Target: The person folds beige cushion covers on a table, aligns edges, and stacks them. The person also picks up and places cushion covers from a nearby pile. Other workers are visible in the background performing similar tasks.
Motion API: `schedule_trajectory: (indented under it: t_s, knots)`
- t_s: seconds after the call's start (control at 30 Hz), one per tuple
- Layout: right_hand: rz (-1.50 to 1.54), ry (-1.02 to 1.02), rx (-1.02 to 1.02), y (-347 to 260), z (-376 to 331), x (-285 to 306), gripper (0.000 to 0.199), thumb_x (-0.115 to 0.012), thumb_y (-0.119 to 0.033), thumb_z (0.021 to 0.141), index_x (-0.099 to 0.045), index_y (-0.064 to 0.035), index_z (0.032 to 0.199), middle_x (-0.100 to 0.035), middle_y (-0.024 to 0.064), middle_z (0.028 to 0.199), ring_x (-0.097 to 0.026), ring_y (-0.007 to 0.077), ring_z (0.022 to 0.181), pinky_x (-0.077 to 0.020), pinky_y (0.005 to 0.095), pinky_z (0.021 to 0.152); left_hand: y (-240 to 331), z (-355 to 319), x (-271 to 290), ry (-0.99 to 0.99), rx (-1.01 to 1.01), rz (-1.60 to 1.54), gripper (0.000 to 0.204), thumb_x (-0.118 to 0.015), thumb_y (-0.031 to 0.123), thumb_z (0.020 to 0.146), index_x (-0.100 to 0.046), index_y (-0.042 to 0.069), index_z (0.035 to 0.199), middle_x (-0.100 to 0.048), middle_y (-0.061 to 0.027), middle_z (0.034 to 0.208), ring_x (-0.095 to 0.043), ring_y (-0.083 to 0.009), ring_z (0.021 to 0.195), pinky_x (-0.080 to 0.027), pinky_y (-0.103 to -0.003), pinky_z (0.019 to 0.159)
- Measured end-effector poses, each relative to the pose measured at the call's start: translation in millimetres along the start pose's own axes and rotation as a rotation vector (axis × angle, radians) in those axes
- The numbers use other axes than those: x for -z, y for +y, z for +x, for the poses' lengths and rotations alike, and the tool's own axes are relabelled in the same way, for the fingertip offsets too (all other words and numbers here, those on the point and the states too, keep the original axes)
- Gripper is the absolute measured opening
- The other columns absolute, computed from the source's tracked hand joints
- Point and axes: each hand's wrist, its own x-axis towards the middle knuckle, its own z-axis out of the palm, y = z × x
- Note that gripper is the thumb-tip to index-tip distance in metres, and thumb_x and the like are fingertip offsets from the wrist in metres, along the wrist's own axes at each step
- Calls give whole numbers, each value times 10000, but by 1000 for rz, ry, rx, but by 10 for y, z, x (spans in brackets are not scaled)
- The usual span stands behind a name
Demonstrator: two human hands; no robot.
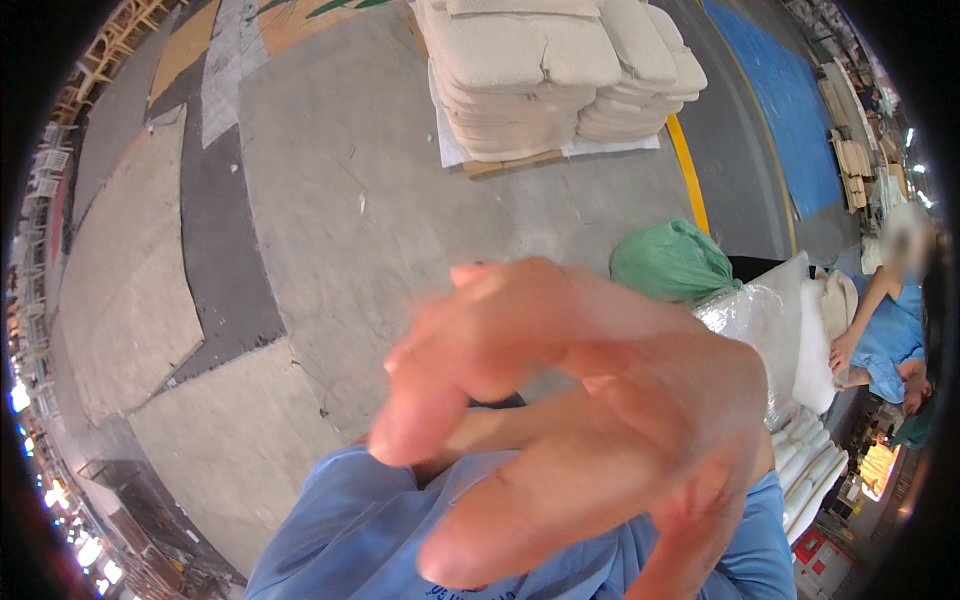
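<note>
My right hand (620,400) is raised very close in front of me, large and slightly blurred. Its fingers curve to the left, and the thumb stands apart below them; I see nothing in its grasp. Behind it, a strip of bare skin (495,430) comes out by a blue sleeve (355,485), apparently my left arm. The left hand's fingers are hidden behind the right hand. Blue clothing covers my body below. Beyond the right hand, to its upper right, sits a tied green bag (670,260).
Stacked cream cushions (530,70) stand ahead on cardboard and white sheeting. A yellow line (688,175) runs along the grey floor beside them. Clear plastic wrap (750,320) and white padded pieces (805,465) lie right, near a person in blue (890,330). Flat sheets (130,280) cover the left floor.
</note>
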Motion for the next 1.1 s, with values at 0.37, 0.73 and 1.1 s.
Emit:
schedule_trajectory:
  t_s: [0.37,0.73,1.1]
  knots:
    - [-204,628,-81,-241,-204,577,264,-743,-215,960,-699,4,1101,-724,80,972,-679,156,882,-551,334,777,-74,389,1265,440,75,-95,435,-716,80,845,-665,70,1277,-645,-168,1293,-585,-405,1235,-472,-540,1049]
    - [301,746,641,-1250,-1778,-877,661,-957,-360,818,-678,12,1287,-686,69,1069,-628,138,943,-512,290,786,-229,360,1314,421,-25,73,659,-816,32,682,-649,107,1316,-579,-170,1313,-516,-436,1289,-438,-525,1102]
    - [78,1153,757,-1103,-2534,-1561,571,-898,-348,874,-668,-29,1288,-684,82,1139,-652,158,981,-526,340,864,-224,685,1428,276,-104,8,716,-849,66,711,-587,67,1377,-569,-197,1325,-520,-440,1268,-448,-513,1075]
